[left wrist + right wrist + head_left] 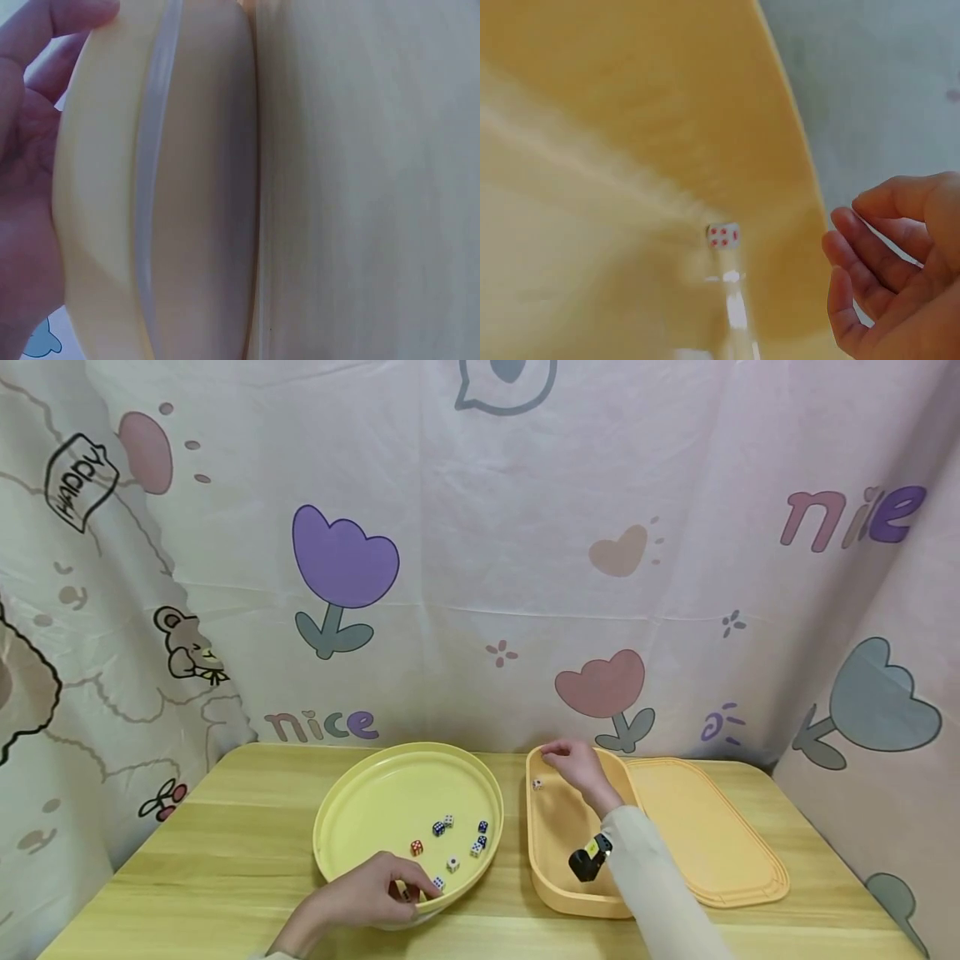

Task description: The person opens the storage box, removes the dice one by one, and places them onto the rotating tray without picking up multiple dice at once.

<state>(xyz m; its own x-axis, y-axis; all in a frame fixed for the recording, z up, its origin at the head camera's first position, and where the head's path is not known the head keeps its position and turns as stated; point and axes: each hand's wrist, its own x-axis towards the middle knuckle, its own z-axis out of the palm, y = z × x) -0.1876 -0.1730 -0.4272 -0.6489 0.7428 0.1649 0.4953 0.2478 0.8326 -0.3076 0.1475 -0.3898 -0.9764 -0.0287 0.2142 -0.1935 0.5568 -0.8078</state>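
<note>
A round yellow tray [375,793] holds several small dice, among them a red die [417,847], a blue die [438,828] and a white die [453,863]. My left hand [367,889] grips the tray's front rim, thumb against the outer wall and index finger over the edge; a dark die [407,894] shows through the gap between them. Over the back of the orange box [581,905] is my right hand [576,766], fingers loosely bent and nothing seen between them. One white die [722,235] with red pips lies in the box, left of that hand in the head view.
An orange lid [712,835] lies flat on the wooden table [225,843], right of the box. Behind the table hangs a printed curtain [465,677]. A black wrist device [590,858] sits under my right forearm, above the box.
</note>
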